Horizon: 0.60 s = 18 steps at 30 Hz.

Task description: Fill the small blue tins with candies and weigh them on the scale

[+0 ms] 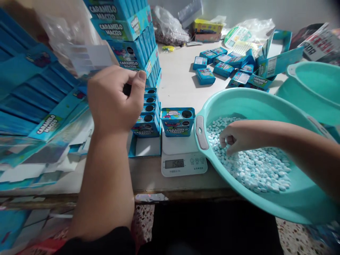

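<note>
My left hand (117, 97) is closed, thumb against the curled fingers, above a blue display box (145, 154) with several candy tins (146, 125) standing in it. What it holds, if anything, is hidden. My right hand (232, 136) reaches into a turquoise basin (261, 94) of small white and pale-blue candies (261, 175). Its fingers are curled and touch the candies; I cannot see what is inside them. Between the hands, a blue "Caramelo Macizo" tin (177, 122) with a round dark opening on top stands on a white digital scale (184, 164), whose display seems to read 1508.
Filled blue display boxes (130, 32) are stacked behind my left hand, with more (39, 88) at far left. Loose blue tins (205, 76) lie at the back beside an opened box (278, 62). A second turquoise basin (316, 85) stands at right. Plastic bags (170, 26) line the wall.
</note>
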{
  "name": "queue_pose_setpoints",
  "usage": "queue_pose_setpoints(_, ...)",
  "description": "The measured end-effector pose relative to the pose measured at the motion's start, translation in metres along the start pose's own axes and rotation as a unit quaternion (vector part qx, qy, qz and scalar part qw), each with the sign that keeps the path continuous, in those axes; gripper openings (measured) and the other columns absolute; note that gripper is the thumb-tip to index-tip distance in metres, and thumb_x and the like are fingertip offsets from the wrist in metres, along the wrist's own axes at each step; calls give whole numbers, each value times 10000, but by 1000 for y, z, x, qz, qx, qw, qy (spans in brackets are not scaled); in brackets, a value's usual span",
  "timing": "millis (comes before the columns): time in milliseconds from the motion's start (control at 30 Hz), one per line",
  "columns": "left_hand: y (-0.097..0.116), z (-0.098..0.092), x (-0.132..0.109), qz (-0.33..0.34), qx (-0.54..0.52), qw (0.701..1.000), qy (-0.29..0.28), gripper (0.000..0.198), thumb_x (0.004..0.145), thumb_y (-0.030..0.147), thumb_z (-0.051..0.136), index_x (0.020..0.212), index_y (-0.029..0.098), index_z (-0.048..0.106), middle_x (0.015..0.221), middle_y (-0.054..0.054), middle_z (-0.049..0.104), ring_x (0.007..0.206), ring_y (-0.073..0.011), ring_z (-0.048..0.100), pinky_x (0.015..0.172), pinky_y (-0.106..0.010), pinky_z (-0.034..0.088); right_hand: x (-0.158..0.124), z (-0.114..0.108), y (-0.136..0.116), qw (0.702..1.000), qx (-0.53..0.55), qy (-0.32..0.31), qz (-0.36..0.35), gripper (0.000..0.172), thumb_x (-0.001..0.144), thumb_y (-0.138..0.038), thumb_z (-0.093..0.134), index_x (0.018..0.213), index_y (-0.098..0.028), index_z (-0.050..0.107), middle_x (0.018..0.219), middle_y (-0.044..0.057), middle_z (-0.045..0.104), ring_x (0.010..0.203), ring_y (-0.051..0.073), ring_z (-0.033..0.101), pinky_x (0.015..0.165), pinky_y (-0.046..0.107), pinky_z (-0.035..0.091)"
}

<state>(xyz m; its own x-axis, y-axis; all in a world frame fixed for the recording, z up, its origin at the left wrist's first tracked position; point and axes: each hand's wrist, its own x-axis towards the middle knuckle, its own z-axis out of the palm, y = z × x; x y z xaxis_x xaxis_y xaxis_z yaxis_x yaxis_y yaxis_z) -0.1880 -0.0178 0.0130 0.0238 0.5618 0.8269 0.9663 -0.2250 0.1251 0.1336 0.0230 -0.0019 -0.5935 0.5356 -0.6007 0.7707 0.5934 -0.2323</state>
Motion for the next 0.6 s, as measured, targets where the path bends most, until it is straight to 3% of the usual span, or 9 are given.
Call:
queue_pose_setpoints(167,-1,0,0,16,0,1000,11,383,991,434,496,809,179,716,757,-72,674,773,-204,609,711,-331,399,-4,-10,8,999,14,44,3,204,791,-378,690,936,-242,735,797,0,694,676,151,595,592,297,380)
queue_pose_setpoints(333,-4,1,1,36,-6,999,22,373,981,387,512,748,178,716,690,-69,648,700,-191,581,655,-344,355,-12,-20,11,988,4,156,-1,206,807,-351,667,953,-224,737,772,-4,699,655,135,600,600,290,396)
queue_pose_setpoints(600,-5,1,2,14,-29,999,27,323,953,380,544,750,190,708,721,-57,685,707,-188,587,662,-337,383,-21,-66,-26,959,-3,279,-46,203,748,-367,740,906,-240,753,707,-34,677,609,122,573,599,282,371)
